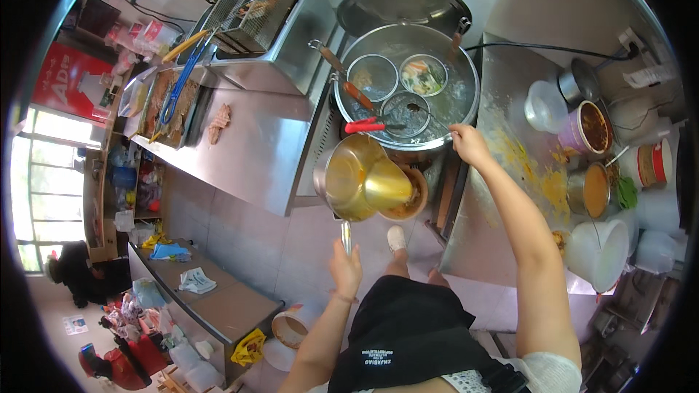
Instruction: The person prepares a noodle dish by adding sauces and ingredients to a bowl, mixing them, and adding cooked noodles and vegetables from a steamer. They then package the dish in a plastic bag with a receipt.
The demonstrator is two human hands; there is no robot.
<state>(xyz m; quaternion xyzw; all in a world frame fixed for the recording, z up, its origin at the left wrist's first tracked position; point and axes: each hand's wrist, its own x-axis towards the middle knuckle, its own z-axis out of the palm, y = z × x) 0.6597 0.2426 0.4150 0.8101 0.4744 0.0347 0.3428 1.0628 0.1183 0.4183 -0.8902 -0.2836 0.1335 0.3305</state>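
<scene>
My left hand (345, 273) grips the metal handle of a saucepan (338, 174), which is tilted; yellowish liquid runs from its rim into a bowl (418, 210) below. My right hand (467, 144) holds the thin handle of a small spoon or ladle, its dark end (413, 107) over a strainer basket (390, 128) in a big steel pot (475, 87). Two more round strainers hang in the pot, one with vegetables (423, 76), the other (372, 77) with small pale food. Tongs with red handles (365, 125) lie across the pot's near rim.
Left of the pot stand a deep fryer with a wire basket (256, 16) and a steel counter (256, 147) with a tray (177, 103) and a piece of meat (219, 123). On the stained right counter (464, 240) are a sauce tub (592, 128), a metal pot (595, 191) and a white bucket (598, 256).
</scene>
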